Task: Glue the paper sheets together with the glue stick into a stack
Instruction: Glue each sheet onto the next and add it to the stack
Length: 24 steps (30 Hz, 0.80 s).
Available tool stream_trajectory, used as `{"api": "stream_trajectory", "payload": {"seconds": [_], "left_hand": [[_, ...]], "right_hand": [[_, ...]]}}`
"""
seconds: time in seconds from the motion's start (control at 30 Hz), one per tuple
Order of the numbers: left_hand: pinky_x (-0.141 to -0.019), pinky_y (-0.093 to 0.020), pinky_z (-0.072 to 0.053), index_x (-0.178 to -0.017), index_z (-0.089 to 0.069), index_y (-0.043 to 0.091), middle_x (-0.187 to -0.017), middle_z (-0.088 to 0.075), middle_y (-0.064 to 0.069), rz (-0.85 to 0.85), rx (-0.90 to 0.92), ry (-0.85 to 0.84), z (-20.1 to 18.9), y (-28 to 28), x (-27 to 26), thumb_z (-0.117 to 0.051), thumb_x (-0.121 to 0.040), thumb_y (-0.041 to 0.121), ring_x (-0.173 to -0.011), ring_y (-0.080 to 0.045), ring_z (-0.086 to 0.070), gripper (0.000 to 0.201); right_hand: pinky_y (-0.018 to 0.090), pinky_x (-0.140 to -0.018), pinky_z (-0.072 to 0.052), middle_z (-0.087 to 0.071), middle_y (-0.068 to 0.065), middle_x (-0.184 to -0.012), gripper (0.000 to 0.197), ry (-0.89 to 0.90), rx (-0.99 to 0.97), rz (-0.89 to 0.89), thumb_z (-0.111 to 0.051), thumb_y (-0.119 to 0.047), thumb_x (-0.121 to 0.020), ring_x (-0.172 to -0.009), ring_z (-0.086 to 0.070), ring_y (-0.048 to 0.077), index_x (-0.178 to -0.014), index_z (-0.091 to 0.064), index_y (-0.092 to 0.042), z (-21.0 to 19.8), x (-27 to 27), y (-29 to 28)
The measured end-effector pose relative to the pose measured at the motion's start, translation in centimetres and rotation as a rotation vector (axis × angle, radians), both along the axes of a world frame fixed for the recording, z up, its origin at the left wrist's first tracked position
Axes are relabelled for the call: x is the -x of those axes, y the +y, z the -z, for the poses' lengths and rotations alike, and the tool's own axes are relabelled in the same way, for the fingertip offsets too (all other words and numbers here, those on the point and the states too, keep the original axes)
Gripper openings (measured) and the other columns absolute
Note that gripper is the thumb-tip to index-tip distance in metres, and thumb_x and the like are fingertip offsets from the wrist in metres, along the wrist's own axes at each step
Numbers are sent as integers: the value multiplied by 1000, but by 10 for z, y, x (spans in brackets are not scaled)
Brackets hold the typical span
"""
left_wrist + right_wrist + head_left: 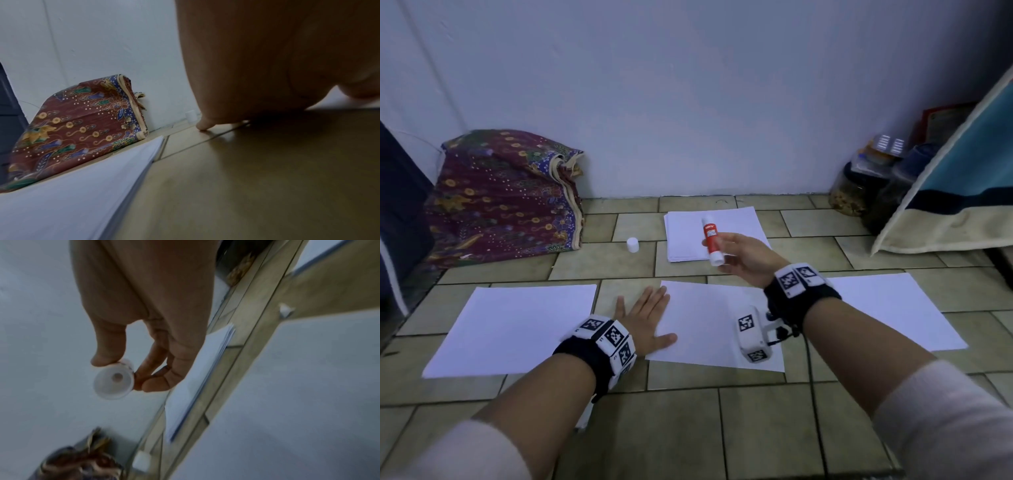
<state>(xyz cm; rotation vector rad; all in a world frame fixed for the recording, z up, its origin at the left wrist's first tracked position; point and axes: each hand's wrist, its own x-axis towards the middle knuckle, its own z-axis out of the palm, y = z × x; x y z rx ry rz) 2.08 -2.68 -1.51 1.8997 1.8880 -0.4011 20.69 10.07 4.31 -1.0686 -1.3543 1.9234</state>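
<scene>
Seen only from the head view: three single white sheets laid in a row on the tiled floor [688, 428], with the middle sheet [709, 325] as the landmark, the left sheet [517, 325] just beside it across a strip of bare tile, the right sheet [893, 308] on its other side, partly behind the right forearm. Beyond the middle sheet, nearer the wall, a small pile of paper [688, 236]; left of that pile and apart from it, a white cap [632, 244] standing on the tile. Left hand [643, 318] laid flat, fingers straight and spread, across the near-left corner of the middle sheet, thumb on the paper. Right hand [746, 257] raised above the far edge of the middle sheet, thumb and fingers pinching the glue stick [711, 240]. Shown only by the right wrist view: the round white base of the glue stick [113, 381] end-on, with a small hub at its centre, thumb on one side and fingertips [144, 378] on the other; blurred otherwise. Shown only by the left wrist view: the underside of the left hand [267, 56] close against the floor, a fingertip touching the tile, the edge of the left sheet [92, 186] low in front, and the patterned batik cloth bundle [78, 129] against the wall. Glue stick itself: uncapped, tilted, white tube with a red label, printing too small to read, top pointing away toward the wall. Far right of the middle sheet, jars [859, 185] in the corner.
</scene>
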Motion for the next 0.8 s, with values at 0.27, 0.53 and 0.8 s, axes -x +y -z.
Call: {"api": "stream_trajectory", "payload": {"seconds": [0.27,0.53,0.8], "left_hand": [[-113,-54,13,-151,17,19,-155,32,4,-14,-5,-79,5,1,4,26,-10,95,-144,-12,25,161],[-113,-53,13,-152,14,22,-156,28,6,-41,-49,-104,10,0,7,27,-15,95,-145,-10,22,156],[-114,-52,13,-152,12,23,-156,26,9,-49,-31,-113,10,2,8,15,-27,100,-145,-9,21,147]], "right_hand": [[42,-86,-54,-65,9,-98,40,-539,-442,-86,-77,0,-70,-92,-62,26,-97,-51,-12,18,83,6],[29,-64,-43,-61,12,-90,38,-774,-790,-242,-70,-11,-78,-83,-56,26,-110,-52,-4,19,129,6],[35,-88,-50,-62,12,-116,56,-755,-723,-221,-76,-25,-79,-105,-60,25,-123,-48,-6,19,117,12]]}}
